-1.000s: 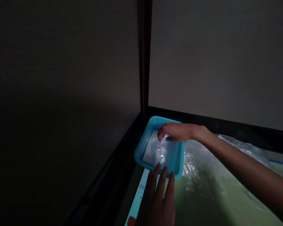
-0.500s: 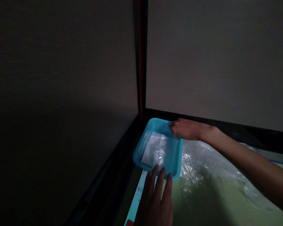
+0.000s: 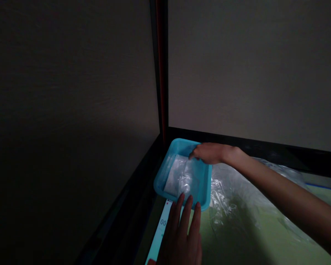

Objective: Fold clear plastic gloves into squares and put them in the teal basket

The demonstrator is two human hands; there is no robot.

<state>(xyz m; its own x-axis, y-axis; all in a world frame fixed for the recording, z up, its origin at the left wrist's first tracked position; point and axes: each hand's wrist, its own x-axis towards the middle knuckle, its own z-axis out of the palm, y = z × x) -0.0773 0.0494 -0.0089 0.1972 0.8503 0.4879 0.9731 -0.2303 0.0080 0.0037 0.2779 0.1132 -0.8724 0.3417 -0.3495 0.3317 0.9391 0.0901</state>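
Observation:
A blue plastic tray (image 3: pixel 160 179) sits in the corner, holding a white sheet (image 3: pixel 174 176) and a thin clear plastic bag (image 3: pixel 188 180). My right hand (image 3: pixel 209 152) reaches over the tray's back right rim. Its fingers are bent down and pinch near the upper edge of the clear bag; the thumb is mostly hidden. At the tray's front edge is my left hand (image 3: pixel 183 235), palm down with fingers stretched out and apart. Its fingertips overlap the near rim, though contact is hard to tell. A pale lit strip (image 3: pixel 158 233) marked "00" lies partly under this hand.
Crumpled clear plastic (image 3: pixel 223 195) spreads over the green surface (image 3: pixel 226 243) right of the tray. Grey panels (image 3: pixel 251 73) rise behind and to the left, meeting at a dark corner post (image 3: pixel 161 73). A dark ledge (image 3: pixel 264 145) runs along the back.
My right hand has moved left and slightly down, from the tray's back right rim to over the bag inside. My left hand has stayed almost still.

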